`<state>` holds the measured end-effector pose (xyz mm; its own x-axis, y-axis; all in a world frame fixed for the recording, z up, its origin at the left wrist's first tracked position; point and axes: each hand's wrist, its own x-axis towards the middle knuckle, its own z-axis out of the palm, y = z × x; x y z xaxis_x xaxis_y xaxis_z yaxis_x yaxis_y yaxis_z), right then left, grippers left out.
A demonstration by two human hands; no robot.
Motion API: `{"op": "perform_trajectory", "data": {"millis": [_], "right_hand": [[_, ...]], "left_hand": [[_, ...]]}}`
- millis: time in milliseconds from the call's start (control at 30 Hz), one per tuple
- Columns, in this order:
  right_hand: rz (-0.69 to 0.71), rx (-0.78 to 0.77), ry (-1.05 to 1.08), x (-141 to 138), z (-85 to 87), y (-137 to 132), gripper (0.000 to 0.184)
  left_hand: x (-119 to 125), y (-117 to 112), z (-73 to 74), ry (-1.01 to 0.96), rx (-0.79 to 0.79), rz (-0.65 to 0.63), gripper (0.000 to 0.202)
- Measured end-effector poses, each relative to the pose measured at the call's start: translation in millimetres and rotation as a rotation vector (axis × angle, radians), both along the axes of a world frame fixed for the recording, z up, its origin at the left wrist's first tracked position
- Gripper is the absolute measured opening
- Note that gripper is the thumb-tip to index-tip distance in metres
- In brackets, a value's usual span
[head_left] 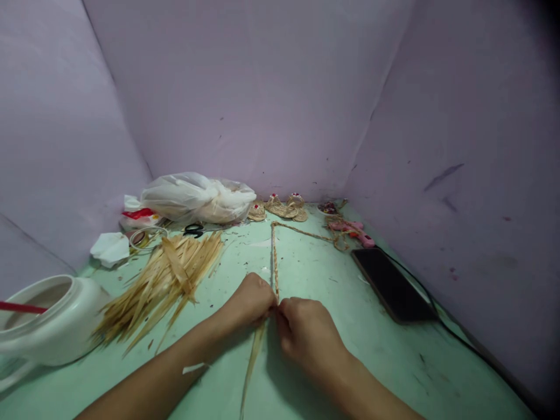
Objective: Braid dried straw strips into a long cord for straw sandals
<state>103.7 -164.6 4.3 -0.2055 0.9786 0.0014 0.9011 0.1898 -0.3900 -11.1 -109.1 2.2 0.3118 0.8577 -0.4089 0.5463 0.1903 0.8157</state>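
Observation:
Both hands meet at the near end of a braided straw cord (275, 256), low over the green tabletop. My left hand (254, 297) is closed around the cord's end. Pressed up against it, my right hand (306, 326) is closed with its fingertips at the same spot. A loose flat straw strip (252, 361) hangs toward me from beneath the left hand. Away from me the cord runs straight, then bends sharply right and trails to the back right. The fingertips and the exact grip are hidden.
A pile of dry straw strips (161, 286) lies left, near a white pot (56, 321). Behind are scissors (193, 230), a white plastic bag (196, 198) and small woven straw pieces (282, 207). At right are a glue gun (356, 230), a phone (394, 286) and a black cable (472, 350).

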Motion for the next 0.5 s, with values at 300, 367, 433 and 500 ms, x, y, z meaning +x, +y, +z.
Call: {"op": "perform_trajectory", "data": {"millis": [300,367,433,500], "right_hand": [[0.043,0.030,0.126,2.9,5.8,-4.1,0.024],[-0.090,0.060,0.269,11.0,8.5,6.2,0.031],[-0.236,0.088,0.440,17.1,7.2,18.1,0.028],[-0.282,-0.116,0.685,18.6,1.9,27.4,0.022]], "left_hand": [[-3.9,-3.3,11.6,-0.189,-0.153,0.004,0.009],[-6.3,-3.2,11.5,-0.239,-0.177,-0.004,0.009],[-8.0,-2.9,10.7,-0.262,-0.181,-0.004,0.006],[-8.5,-2.3,9.2,-0.266,-0.187,-0.012,0.003]]}}
